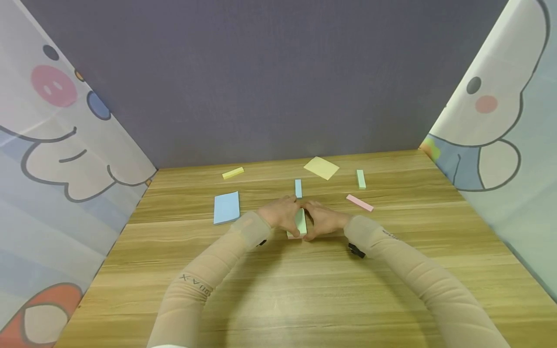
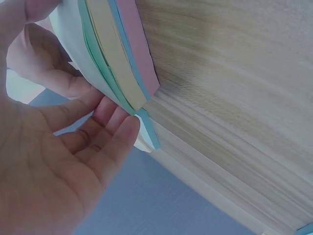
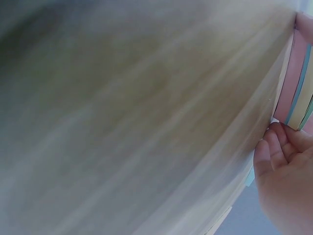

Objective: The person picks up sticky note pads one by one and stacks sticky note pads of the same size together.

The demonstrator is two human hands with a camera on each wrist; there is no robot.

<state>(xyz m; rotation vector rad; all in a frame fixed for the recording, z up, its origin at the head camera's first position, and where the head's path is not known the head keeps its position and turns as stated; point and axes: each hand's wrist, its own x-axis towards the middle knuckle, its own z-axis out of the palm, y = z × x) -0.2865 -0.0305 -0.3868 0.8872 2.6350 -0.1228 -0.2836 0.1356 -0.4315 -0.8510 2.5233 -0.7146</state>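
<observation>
A thick stack of sticky notes (image 1: 301, 221) lies on the wooden table between the two hands. Its layers run from pale green on top through yellow and blue to pink at the bottom, as the stack's side (image 2: 120, 49) shows in the left wrist view. The left hand (image 1: 280, 214) grips the stack's near and far ends between thumb and fingers. From the other side, the right hand (image 1: 324, 220) holds the same two ends, its fingertips (image 3: 276, 132) at the far corner. The hands hide part of the stack in the head view.
Around the hands lie a blue sticky pad (image 1: 227, 207), a yellow sheet (image 1: 321, 167), and narrow strips: yellow (image 1: 233, 173), blue (image 1: 298, 188), green (image 1: 361, 179) and pink (image 1: 359, 203). A grey panel (image 1: 283, 87) borders the table's back; cartoon-printed cloths hang at both sides.
</observation>
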